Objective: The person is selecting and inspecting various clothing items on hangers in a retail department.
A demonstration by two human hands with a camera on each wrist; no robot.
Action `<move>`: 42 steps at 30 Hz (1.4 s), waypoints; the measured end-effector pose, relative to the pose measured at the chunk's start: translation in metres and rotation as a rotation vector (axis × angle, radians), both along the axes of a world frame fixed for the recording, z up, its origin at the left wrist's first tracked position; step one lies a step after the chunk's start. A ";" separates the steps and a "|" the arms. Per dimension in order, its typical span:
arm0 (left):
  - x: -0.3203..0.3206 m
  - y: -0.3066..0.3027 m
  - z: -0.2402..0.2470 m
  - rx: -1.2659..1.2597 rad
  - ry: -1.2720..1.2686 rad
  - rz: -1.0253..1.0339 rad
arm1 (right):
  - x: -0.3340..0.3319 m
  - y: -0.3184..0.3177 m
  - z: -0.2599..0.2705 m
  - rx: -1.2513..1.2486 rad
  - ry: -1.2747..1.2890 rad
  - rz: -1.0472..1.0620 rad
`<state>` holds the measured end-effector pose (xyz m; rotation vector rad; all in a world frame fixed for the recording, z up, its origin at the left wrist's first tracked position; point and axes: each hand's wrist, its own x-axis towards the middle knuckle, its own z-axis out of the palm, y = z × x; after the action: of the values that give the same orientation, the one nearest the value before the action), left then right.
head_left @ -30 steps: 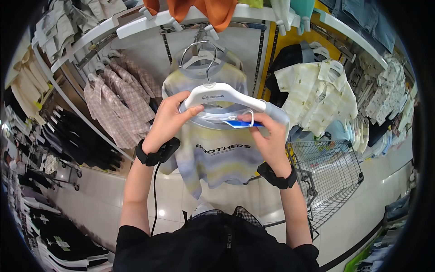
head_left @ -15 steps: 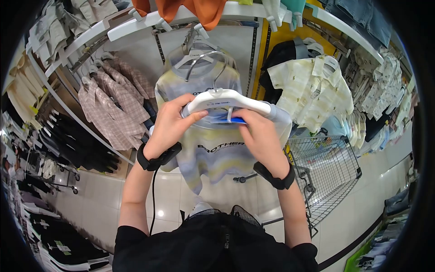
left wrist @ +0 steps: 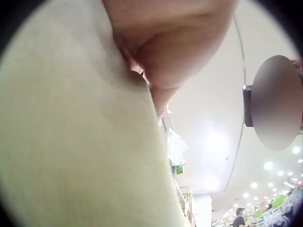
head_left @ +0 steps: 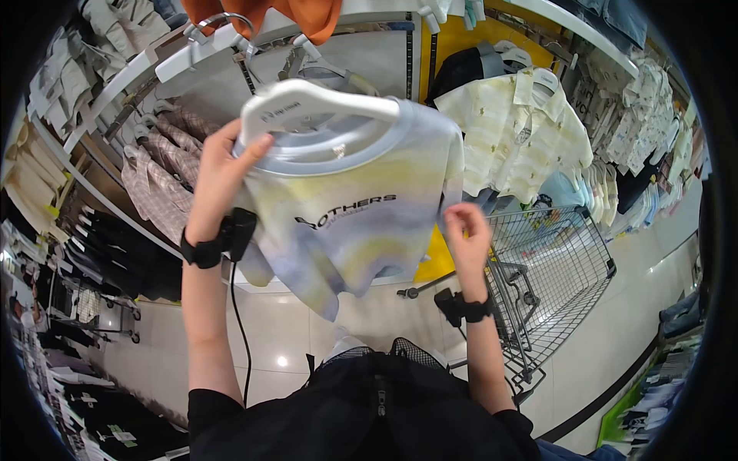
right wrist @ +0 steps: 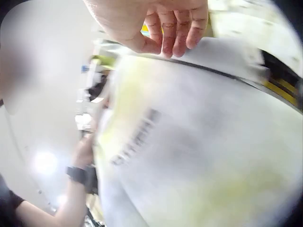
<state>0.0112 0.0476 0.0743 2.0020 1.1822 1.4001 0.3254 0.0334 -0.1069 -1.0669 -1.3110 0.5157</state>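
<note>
A white hanger (head_left: 338,100) carries a pale blue and yellow shirt (head_left: 400,173) with dark lettering across its chest. My left hand (head_left: 215,180) grips the hanger's left shoulder and the shirt there, thumb in front. Beside the shirt's right-hand sleeve is my right hand (head_left: 470,246), its fingers loosely bent. In the right wrist view the relaxed fingers of my right hand (right wrist: 161,26) hang at the edge of the shirt (right wrist: 189,137), apparently pinching nothing. Pale fabric (left wrist: 85,137) fills much of the left wrist view beside my left hand (left wrist: 175,42).
A metal shopping cart (head_left: 553,284) stands at the right. Plaid shirts (head_left: 157,184) hang on the left, and a cream short-sleeved shirt (head_left: 507,131) on the right. Orange clothing (head_left: 307,15) hangs above a white rail. More garments line both sides.
My left hand has moved left and up with the hanger and shirt, now spread wider in view. My right hand has let go of the blue tag and moved right and down.
</note>
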 end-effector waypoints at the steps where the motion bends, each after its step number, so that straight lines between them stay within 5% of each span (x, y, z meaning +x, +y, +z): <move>1: -0.001 -0.003 0.006 0.007 -0.003 0.008 | 0.004 0.010 -0.041 -0.176 -0.023 0.008; 5: -0.006 -0.011 0.024 0.068 0.057 0.025 | -0.027 0.025 -0.102 0.083 -0.361 -0.046; 8: -0.012 -0.020 0.044 0.054 0.076 0.051 | -0.053 0.036 -0.101 -0.048 -0.134 0.057; 10: -0.022 -0.022 0.058 0.086 0.077 0.084 | -0.051 0.048 -0.123 -0.327 -0.024 0.367; 13: -0.034 -0.020 0.077 0.148 0.035 0.114 | -0.044 0.046 -0.158 -0.489 -0.387 0.501; 16: -0.058 -0.008 0.086 0.142 0.017 0.160 | -0.029 0.025 -0.192 -0.450 -0.168 0.653; 17: -0.067 -0.003 0.087 0.127 0.003 0.186 | -0.028 0.011 -0.187 -0.451 -0.169 0.656; 19: -0.082 0.006 0.088 0.129 -0.012 0.207 | -0.024 -0.019 -0.175 -0.560 0.615 0.680; 22: -0.104 0.017 0.087 0.096 0.021 0.267 | -0.008 -0.043 -0.175 -0.394 0.353 0.424; 25: -0.126 0.030 0.082 0.078 0.006 0.308 | -0.003 -0.076 -0.117 -0.321 0.317 0.206; 27: -0.139 0.032 0.077 0.045 -0.018 0.315 | 0.001 -0.100 -0.076 -0.306 0.531 0.190; 31: -0.165 0.036 0.059 -0.001 -0.026 0.493 | 0.032 -0.127 -0.004 -0.221 0.295 0.054; 35: -0.175 0.038 0.035 -0.014 -0.157 0.399 | 0.070 -0.110 0.010 -0.181 0.627 0.161; 42: -0.196 0.042 0.015 -0.099 -0.274 0.272 | 0.089 -0.105 0.016 -0.137 0.611 0.183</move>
<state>-0.1847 0.0892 0.0894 1.5658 1.4019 1.6484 0.4145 -0.0717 -0.0907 -0.8072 -0.8382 0.9924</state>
